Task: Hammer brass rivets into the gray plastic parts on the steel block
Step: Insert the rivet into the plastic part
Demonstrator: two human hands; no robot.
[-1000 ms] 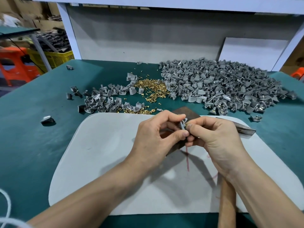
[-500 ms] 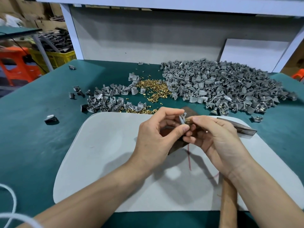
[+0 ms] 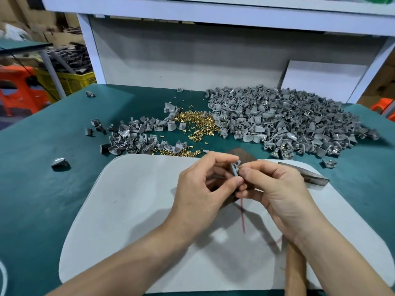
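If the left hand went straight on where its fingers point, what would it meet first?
Probably the right hand: its fingers and the left hand pinch one gray part between them.

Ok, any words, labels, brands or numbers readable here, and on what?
None readable. No lettering shows on the small gray plastic part pinched between left hand and right hand, the dark steel block, the wooden-handled hammer or the yellow plastic crate. The red marks on the pale gray mat are lines.
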